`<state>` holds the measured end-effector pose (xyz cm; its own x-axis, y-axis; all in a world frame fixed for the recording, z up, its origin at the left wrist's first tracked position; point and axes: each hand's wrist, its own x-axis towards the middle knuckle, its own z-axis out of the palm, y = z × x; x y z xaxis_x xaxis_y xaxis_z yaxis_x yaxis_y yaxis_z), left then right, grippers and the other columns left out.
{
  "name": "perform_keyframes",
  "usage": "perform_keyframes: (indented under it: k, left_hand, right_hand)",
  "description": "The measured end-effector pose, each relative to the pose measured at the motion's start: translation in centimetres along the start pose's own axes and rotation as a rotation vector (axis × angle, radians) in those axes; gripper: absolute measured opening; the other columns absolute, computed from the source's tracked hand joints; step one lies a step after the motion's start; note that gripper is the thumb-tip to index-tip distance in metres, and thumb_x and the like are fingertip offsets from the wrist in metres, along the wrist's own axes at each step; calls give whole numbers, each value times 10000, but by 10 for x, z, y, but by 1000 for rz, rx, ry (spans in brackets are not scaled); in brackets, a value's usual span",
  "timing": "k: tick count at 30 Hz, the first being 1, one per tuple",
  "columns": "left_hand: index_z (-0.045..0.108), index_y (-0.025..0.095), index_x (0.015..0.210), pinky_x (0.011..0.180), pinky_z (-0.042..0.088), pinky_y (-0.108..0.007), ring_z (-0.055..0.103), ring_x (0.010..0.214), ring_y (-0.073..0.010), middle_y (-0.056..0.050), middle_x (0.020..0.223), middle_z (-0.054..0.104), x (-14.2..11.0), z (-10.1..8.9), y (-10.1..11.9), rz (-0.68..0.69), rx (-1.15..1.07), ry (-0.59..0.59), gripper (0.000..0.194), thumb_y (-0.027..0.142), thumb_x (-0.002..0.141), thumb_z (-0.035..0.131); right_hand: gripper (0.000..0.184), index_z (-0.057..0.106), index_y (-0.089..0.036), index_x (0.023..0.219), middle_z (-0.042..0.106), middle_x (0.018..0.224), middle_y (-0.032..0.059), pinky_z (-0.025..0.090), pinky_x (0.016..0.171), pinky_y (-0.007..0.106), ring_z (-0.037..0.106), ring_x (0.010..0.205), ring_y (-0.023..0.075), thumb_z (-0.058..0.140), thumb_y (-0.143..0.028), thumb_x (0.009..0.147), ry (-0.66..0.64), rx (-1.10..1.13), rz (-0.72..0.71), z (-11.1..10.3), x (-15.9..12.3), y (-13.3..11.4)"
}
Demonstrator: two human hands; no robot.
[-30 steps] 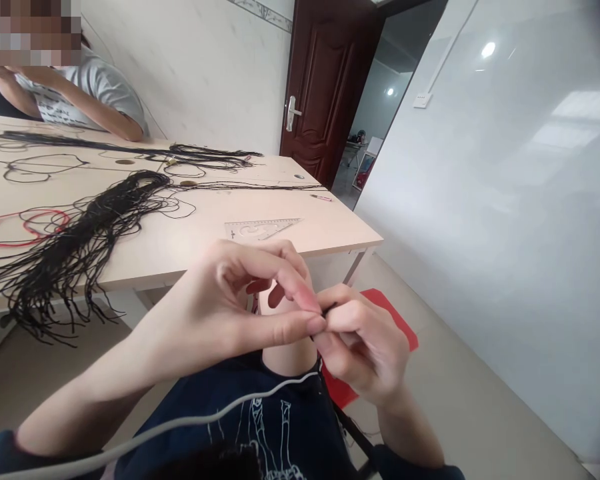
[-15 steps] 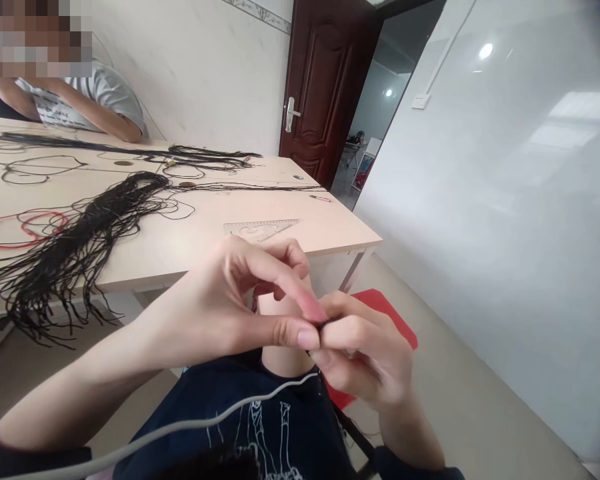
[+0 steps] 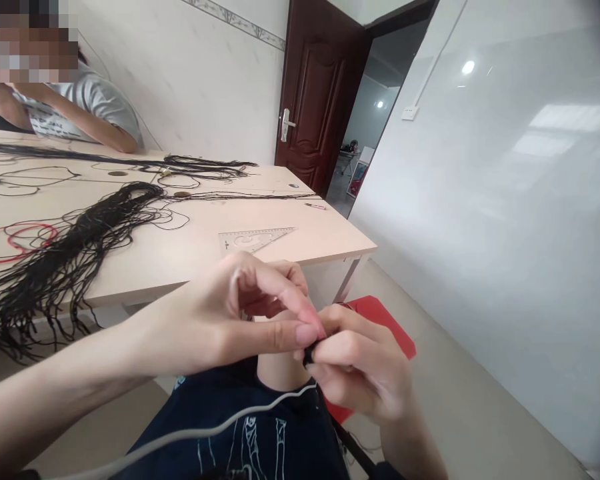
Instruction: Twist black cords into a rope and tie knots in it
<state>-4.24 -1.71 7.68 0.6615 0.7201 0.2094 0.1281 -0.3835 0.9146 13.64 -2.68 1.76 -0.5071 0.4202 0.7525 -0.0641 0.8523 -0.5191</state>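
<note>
In front of my lap, my left hand [image 3: 245,313] and my right hand [image 3: 367,363] meet at the fingertips. Between them is a small black piece [image 3: 309,355], apparently knotted cord, mostly covered by fingers. My left thumb and index finger pinch at its upper end. The right fingers are curled round it from the other side, and its dark lower part shows below my left thumb. On the table beyond lies a large bundle of black cords [image 3: 75,247], its loose ends hanging over the front edge.
The table [image 3: 190,250] holds a clear set square [image 3: 255,239], a red cord [image 3: 27,243], more black cords [image 3: 205,163] and a small pen-like tool [image 3: 315,206]. A co-worker [image 3: 95,107] sits across. A white cable [image 3: 220,419] crosses my lap. A red stool [image 3: 380,320] stands at right.
My left fingertips have shifted up a little on the black piece, and more of it shows below the thumb. The view has tilted and turned slightly.
</note>
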Motion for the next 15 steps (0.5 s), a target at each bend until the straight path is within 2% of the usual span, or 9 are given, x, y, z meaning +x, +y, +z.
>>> perform_keyframes:
  k: [4, 7, 9, 13, 15]
  left_hand:
    - [692, 195, 703, 503, 440, -209, 546, 592, -121, -32, 698, 592, 10, -8, 4, -50, 48, -119, 64, 218, 718, 634]
    - [700, 214, 708, 526, 441, -206, 538, 635, -129, -27, 706, 599, 16, -11, 2, -38, 145, -124, 40, 229, 678, 677]
    - [709, 243, 705, 522, 428, -195, 519, 640, -125, -13, 699, 584, 17, -12, 1, -12, 233, -87, 49, 247, 657, 697]
    - [717, 282, 670, 438, 356, -167, 456, 571, -94, 3, 677, 538, 16, -12, 0, 65, 430, 77, 37, 307, 653, 695]
    - [712, 273, 656, 416, 332, -157, 441, 546, -80, 7, 671, 529, 13, -11, 0, 73, 460, 91, 47, 313, 661, 688]
  right_hand:
    - [87, 532, -211, 849, 510, 847, 16, 503, 713, 204, 542, 793, 104, 520, -126, 835, -18, -46, 6, 1, -3, 0]
    - [100, 532, -209, 872, 488, 840, 14, 492, 687, 192, 514, 766, 98, 525, -118, 830, -7, -98, 11, 2, -6, 1]
    - [110, 531, -212, 885, 469, 827, 12, 487, 662, 189, 497, 737, 95, 524, -117, 829, 4, -127, 21, 3, -7, 2]
    - [131, 525, -221, 894, 464, 850, 11, 476, 652, 181, 481, 715, 85, 505, -104, 838, 21, -151, 45, 3, -6, 5]
    - [126, 521, -213, 894, 470, 856, 11, 468, 655, 179, 483, 727, 82, 503, -101, 840, 11, -133, 49, 4, -4, 5]
